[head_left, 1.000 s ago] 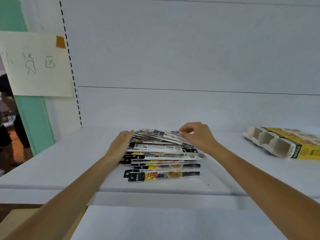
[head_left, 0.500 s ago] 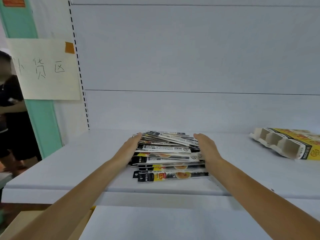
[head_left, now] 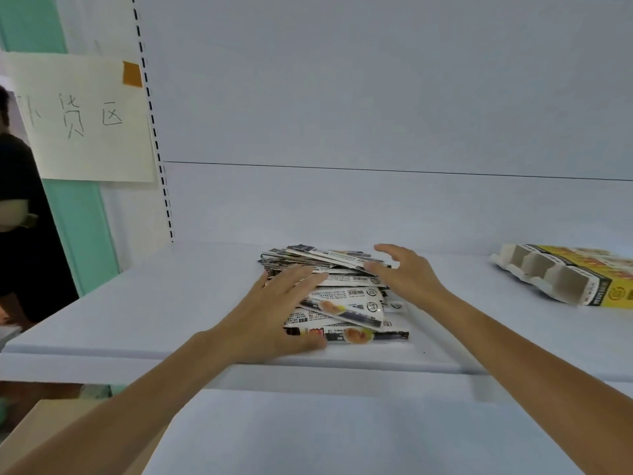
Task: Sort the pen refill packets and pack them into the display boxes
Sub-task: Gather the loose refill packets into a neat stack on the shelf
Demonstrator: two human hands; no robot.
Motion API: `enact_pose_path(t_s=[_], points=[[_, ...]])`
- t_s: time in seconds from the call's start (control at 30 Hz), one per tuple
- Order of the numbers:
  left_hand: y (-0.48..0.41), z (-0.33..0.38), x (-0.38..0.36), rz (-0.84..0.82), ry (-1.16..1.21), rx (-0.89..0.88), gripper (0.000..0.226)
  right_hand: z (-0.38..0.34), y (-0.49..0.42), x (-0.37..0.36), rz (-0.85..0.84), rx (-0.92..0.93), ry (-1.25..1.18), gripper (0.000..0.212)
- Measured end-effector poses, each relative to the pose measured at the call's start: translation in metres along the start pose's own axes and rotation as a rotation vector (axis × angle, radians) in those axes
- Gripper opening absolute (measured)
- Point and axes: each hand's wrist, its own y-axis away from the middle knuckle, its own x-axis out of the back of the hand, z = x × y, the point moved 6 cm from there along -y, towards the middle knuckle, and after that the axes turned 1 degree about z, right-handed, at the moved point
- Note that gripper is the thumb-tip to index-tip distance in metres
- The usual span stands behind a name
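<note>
As our left hand (head_left: 274,313) lies flat on the packets (head_left: 349,303), our right hand (head_left: 407,275), loosely open beside them, should square their ends.

Untidy packet pile (head_left: 346,296) — display box (head_left: 561,279) rightward

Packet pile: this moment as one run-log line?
left hand flat on packet pile | right hand open at its right end | display box empty, apart

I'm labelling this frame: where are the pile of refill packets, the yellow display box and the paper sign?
pile of refill packets (head_left: 346,303), head view, a packet mid-pile
yellow display box (head_left: 616,296), head view, its yellow side
paper sign (head_left: 85,156), head view, blank area below writing
</note>
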Motion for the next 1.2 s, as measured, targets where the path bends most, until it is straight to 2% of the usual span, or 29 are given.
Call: enact_pose_path(t_s=[0.07,0.17,0.27,0.4,0.53,0.63,0.83,0.9,1.03,1.1,1.2], points=[[-0.005,-0.002,-0.001,-0.027,-0.059,0.027,0.095,-0.004,-0.005,-0.01,-0.082,0.092,0.16,0.057],[-0.015,-0.016,0.0,-0.016,-0.224,0.047,0.1,-0.005,-0.01,-0.019,-0.186,0.132,0.22,0.046],[-0.02,-0.021,0.001,-0.032,-0.284,0.05,0.101,0.0,-0.023,-0.017,-0.155,0.131,0.277,0.034],[-0.019,-0.024,0.002,-0.052,-0.362,0.077,0.097,0.009,-0.033,-0.01,-0.117,0.124,0.298,0.031],[-0.028,-0.023,0.005,-0.105,-0.42,0.098,0.107,0.005,-0.042,-0.007,-0.186,0.133,0.193,0.052],[-0.04,-0.02,0.004,-0.156,-0.327,0.084,0.121,-0.005,-0.052,-0.014,-0.27,0.138,0.163,0.059],[-0.04,-0.02,-0.003,-0.061,-0.196,0.038,0.123,-0.015,-0.064,-0.042,-0.478,0.136,0.291,0.07],[-0.039,-0.019,-0.003,-0.045,-0.22,0.033,0.119,-0.017,-0.071,-0.042,-0.491,0.151,0.328,0.062],[-0.04,-0.017,-0.002,-0.057,-0.19,0.03,0.106,-0.027,-0.087,-0.028,-0.411,0.247,0.405,0.016],[-0.039,-0.018,-0.003,-0.066,-0.187,0.039,0.096,-0.031,-0.089,-0.019,-0.348,0.26,0.389,0.012],[-0.041,-0.019,0.0,-0.062,-0.299,0.027,0.099,-0.034,-0.088,-0.013,-0.305,0.287,0.333,0.022]])
